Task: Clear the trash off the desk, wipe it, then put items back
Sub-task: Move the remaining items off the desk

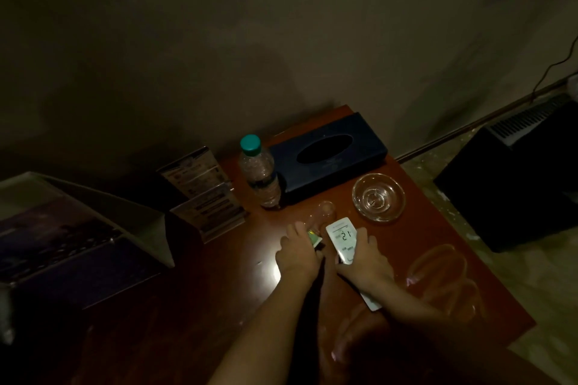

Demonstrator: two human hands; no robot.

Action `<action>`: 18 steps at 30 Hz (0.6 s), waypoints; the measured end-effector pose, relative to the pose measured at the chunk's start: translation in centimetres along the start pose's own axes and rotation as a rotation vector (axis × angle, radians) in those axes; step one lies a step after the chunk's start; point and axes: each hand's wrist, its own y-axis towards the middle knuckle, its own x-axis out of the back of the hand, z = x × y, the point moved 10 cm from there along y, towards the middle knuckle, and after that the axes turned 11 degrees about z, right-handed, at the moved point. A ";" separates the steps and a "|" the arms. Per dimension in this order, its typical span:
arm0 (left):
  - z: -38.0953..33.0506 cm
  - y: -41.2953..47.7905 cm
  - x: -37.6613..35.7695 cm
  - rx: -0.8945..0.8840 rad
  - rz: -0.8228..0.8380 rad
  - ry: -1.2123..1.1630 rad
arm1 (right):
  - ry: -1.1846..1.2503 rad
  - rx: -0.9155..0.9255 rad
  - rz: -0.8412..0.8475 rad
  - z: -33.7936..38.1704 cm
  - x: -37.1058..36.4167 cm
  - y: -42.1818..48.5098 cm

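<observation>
Dim, murky — glare on desk (275, 272)

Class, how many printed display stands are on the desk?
2. One display stand stands left of the water bottle; the second display stand stands just in front of it. Darkness may hide others.

Single head-worn wide-angle view. It faces forward and steeply down, close above the bench (431, 247). The wall (219, 40) fills the upper frame, with floor (531, 291) at right.
</observation>
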 end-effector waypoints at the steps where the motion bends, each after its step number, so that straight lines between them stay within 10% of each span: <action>1: 0.4 -0.7 -0.2 0.004 -0.003 0.020 | 0.001 0.006 -0.002 0.0 0.0 -0.1; 18: 9.5 -12.7 -6.9 0.000 0.007 -0.135 | 0.008 -0.037 -0.026 -6.1 -6.5 -11.3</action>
